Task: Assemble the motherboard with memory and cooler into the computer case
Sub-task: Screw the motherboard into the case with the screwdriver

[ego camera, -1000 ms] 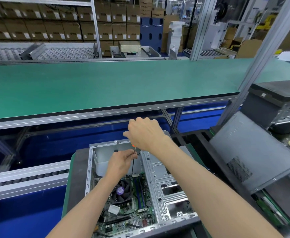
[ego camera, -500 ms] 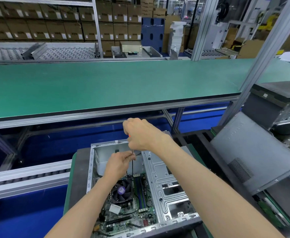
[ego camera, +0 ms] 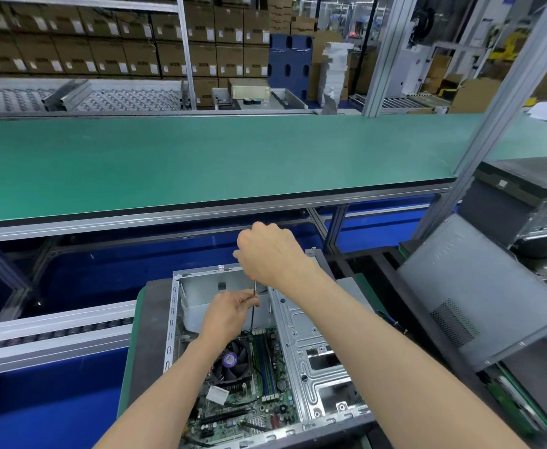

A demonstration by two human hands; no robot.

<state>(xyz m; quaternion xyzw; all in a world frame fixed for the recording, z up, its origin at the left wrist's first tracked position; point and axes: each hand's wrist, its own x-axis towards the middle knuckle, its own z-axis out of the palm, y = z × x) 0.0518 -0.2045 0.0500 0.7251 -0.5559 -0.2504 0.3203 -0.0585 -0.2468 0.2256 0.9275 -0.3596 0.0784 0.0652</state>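
Observation:
An open silver computer case [ego camera: 311,348] lies on a dark pallet below me. Inside it sits the green motherboard [ego camera: 249,406] with a black cooler fan [ego camera: 231,362] and blue-green memory slots [ego camera: 265,364]. My right hand [ego camera: 273,254] grips the orange handle of a screwdriver [ego camera: 254,291] held upright over the far end of the board. My left hand [ego camera: 230,314] pinches the thin shaft just below. The tip is hidden behind my left hand.
A long green workbench [ego camera: 200,163] spans the view above a roller conveyor [ego camera: 51,335]. A grey case side panel [ego camera: 479,290] leans at the right beside another dark case [ego camera: 521,199]. Shelves of cardboard boxes [ego camera: 103,43] fill the background.
My right hand has drifted slightly left on the screwdriver handle and turned a little. My left hand stays on the shaft.

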